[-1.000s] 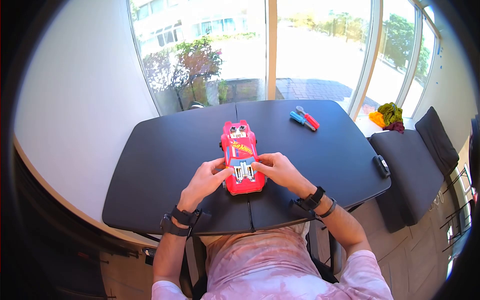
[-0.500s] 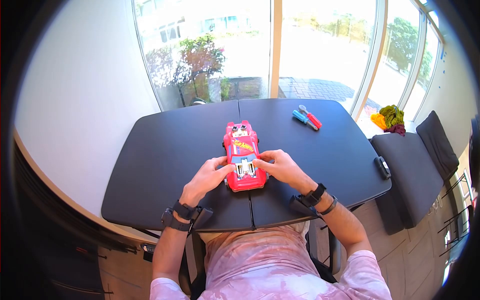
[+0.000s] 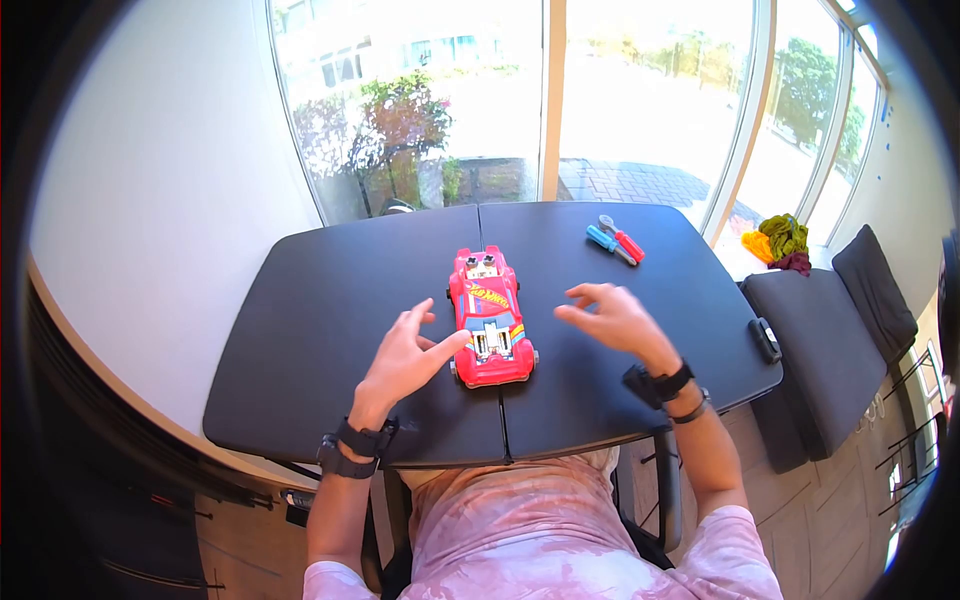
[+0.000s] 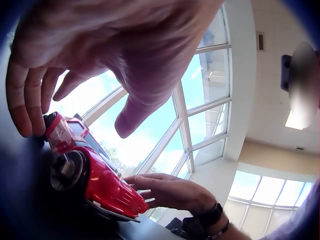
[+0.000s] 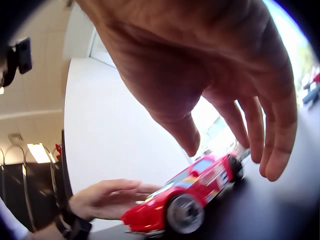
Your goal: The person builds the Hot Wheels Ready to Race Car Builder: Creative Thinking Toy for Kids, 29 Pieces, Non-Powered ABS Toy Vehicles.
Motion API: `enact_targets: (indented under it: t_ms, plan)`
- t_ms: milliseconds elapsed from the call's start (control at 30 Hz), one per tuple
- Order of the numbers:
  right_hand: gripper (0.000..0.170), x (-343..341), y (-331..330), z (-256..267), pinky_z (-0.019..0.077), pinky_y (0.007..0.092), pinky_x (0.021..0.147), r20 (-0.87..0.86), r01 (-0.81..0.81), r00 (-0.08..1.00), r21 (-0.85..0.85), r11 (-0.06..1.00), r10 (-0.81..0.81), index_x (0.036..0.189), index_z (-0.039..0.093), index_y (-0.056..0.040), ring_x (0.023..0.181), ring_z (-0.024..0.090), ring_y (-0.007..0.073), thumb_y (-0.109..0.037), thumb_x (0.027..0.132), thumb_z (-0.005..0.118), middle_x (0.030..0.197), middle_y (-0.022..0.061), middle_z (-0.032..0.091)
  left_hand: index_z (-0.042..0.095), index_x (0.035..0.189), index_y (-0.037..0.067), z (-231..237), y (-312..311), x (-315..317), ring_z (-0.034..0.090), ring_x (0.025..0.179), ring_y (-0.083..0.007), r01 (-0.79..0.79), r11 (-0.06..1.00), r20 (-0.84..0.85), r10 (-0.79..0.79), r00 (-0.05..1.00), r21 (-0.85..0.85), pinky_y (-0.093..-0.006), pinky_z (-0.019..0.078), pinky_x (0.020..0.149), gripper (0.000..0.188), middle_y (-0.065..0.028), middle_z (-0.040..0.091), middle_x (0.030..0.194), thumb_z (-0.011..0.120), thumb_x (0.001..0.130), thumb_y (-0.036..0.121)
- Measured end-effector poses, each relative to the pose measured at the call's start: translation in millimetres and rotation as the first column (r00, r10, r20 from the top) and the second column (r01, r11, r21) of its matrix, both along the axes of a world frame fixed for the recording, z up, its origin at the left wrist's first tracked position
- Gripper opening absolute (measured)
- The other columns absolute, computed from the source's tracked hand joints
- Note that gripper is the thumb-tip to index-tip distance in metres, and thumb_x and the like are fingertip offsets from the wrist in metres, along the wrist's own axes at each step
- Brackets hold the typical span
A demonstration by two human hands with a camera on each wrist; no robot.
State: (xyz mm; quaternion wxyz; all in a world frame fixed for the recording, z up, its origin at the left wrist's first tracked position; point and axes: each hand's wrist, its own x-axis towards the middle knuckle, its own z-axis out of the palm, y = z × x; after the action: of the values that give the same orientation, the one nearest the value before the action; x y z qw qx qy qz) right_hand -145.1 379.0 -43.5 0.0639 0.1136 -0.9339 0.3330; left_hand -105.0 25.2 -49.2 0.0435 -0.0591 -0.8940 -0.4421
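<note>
A red toy car (image 3: 488, 310) with a silver engine piece and yellow lettering stands on the black table, its length running away from the person. Close along its left side is the left hand (image 3: 402, 352), fingers loosely extended and the thumb tip overlapping the car's edge in the head view. In the left wrist view a gap shows between that thumb and the toy car (image 4: 95, 175). Off to the car's right, the right hand (image 3: 618, 322) hovers with relaxed fingers and holds nothing. The right wrist view shows its fingers above the toy car (image 5: 195, 185).
Toward the back right of the table (image 3: 330, 330) lie a blue-handled tool (image 3: 607, 242) and a red-handled tool (image 3: 627, 243). A small black device (image 3: 765, 340) sits at the right edge. Beyond it stand a dark padded seat (image 3: 815, 350) and bunched coloured cloths (image 3: 785, 238).
Both hands have let go of the car. The right hand has moved away to the right; the left has opened and stays near the car's side. The car stays in place.
</note>
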Motion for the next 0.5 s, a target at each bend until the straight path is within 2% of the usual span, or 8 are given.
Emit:
enact_targets:
  t_ms: [67,133,200,267,333,433,500]
  plan:
    - [0.056,3.7,38.8,12.9,0.0649,0.0475,0.093,-0.1,0.161,0.984,0.142,0.977,-0.147,0.13,0.08,-0.0019,0.1,0.082,0.0391,-0.048,0.098,0.084,0.109,0.022,0.084,0.053,0.165,-0.003,8.1,-9.8,10.5,0.075,0.106,-0.0184,-0.014,1.0,-0.058,0.015,0.998,0.017,-0.0335,0.062,0.091,0.09,-0.0203,0.067,0.149,0.087,0.098,0.048]
    - [0.051,0.9,93.2,9.3,0.0638,0.0489,0.097,-0.276,0.322,0.929,0.284,0.903,-0.245,0.126,0.08,-0.0022,0.107,0.081,0.0392,-0.044,0.098,0.084,0.11,0.023,0.083,0.055,0.164,-0.001,17.4,-21.6,22.4,0.075,0.104,-0.0181,-0.032,0.999,-0.088,0.035,0.996,0.044,-0.0335,0.0617,0.09,0.089,-0.0202,0.067,0.149,0.088,0.097,0.047]
    - [0.051,-10.4,167.3,-9.1,0.0621,0.0528,0.102,-0.38,0.465,0.87,0.421,0.779,-0.314,0.133,0.076,-0.0042,0.12,0.077,0.0401,-0.042,0.099,0.084,0.121,0.0222,0.08,0.057,0.163,0.0,27.3,-31.1,34.8,0.074,0.103,-0.0172,-0.049,0.995,-0.09,0.056,0.994,0.082,-0.0331,0.0611,0.088,0.085,-0.0191,0.067,0.149,0.088,0.097,0.044]
    - [0.057,-1.9,210.9,-6.3,0.0607,0.057,0.105,-0.322,0.625,0.774,0.533,0.571,-0.546,0.143,0.069,-0.0078,0.129,0.072,0.0426,-0.04,0.098,0.085,0.133,0.0204,0.076,0.062,0.159,0.004,28.9,-41.0,42.7,0.071,0.098,-0.0152,-0.076,0.992,-0.118,0.087,0.989,0.096,-0.0323,0.0598,0.086,0.077,-0.0163,0.068,0.148,0.088,0.097,0.04]
    - [0.06,14.8,236.9,-7.6,0.0605,0.0605,0.106,-0.398,0.733,0.644,0.564,0.379,-0.653,0.147,0.066,-0.0104,0.131,0.07,0.0458,-0.041,0.099,0.085,0.136,0.0183,0.074,0.065,0.158,0.006,30.6,-47.8,49.3,0.07,0.096,-0.0144,-0.1,0.99,-0.135,0.114,0.984,0.101,-0.0321,0.0594,0.086,0.073,-0.0148,0.069,0.147,0.088,0.097,0.039]
    - [0.058,32.2,259.6,-9.7,0.0603,0.0582,0.109,-0.298,0.774,0.513,0.565,0.284,-0.805,0.147,0.066,-0.0116,0.134,0.07,0.0445,-0.041,0.1,0.085,0.139,0.0185,0.074,0.07,0.151,0.008,35.0,-51.7,57.6,0.068,0.095,-0.0134,-0.099,0.986,-0.161,0.12,0.98,0.134,-0.0325,0.0588,0.085,0.065,-0.0117,0.072,0.142,0.088,0.097,0.039]
    - [0.058,32.7,280.8,-14.6,0.0602,0.0556,0.111,-0.12,0.726,0.526,0.579,0.371,-0.842,0.146,0.067,-0.0108,0.137,0.069,0.043,-0.04,0.1,0.086,0.144,0.0193,0.074,0.072,0.15,0.008,37.7,-51.4,61.0,0.068,0.095,-0.0133,-0.1,0.986,-0.165,0.122,0.979,0.137,-0.0327,0.0589,0.085,0.062,-0.0109,0.073,0.139,0.088,0.097,0.038]
